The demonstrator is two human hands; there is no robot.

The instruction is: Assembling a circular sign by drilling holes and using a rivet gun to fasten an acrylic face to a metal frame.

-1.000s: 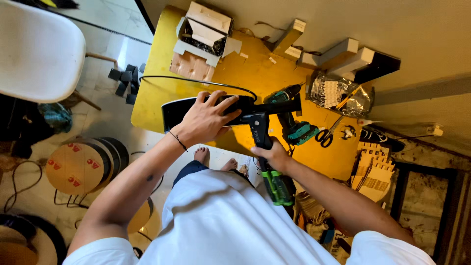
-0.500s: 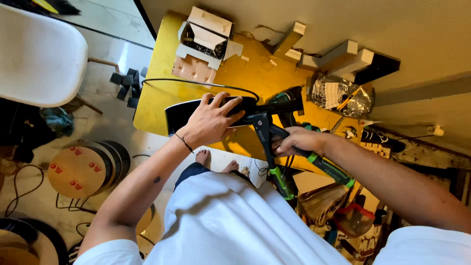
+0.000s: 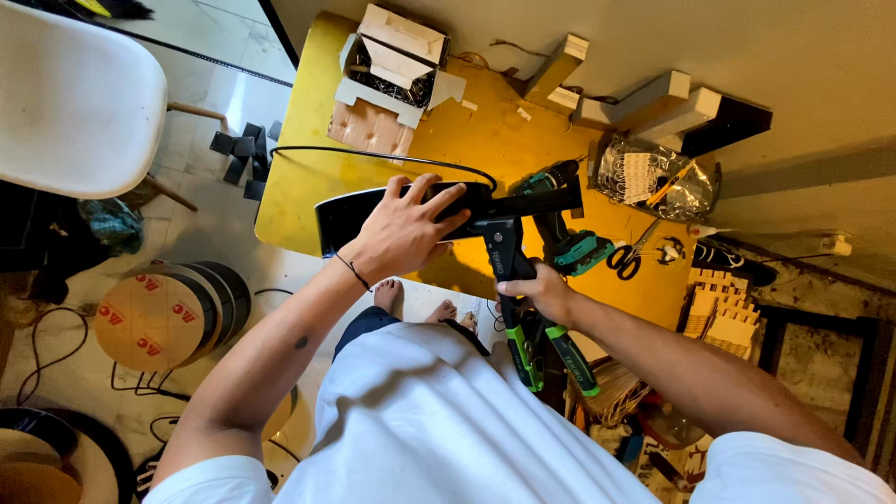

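Seen from above, a person in a white shirt stands at a yellow counter, bare feet visible on the pale floor below. The two hands are apart. The right hand is clamped around the handles of a black riveting tool with green grips, whose long handles run down toward the body while its head points up to the counter edge. The left hand lies flat, fingers spread, pressing on a curved black strip at the near edge of the counter; the tool's head meets this strip just to the right of the left hand. A thin black band circles the left wrist.

Just beyond the right hand lies a teal and black cordless drill, and to the right of it a pair of black-handled scissors. A thin black cable loops across the counter just beyond the left hand. Farther off, above the left hand, sits an open white cardboard box holding dark small parts. Beyond the right hand are pale wooden blocks and a clear plastic bag of small pieces.

Left of the left hand, off the counter, a white moulded chair stands on the tiled floor, with large rolls of tape nearer the body. A beige wall runs behind the counter.
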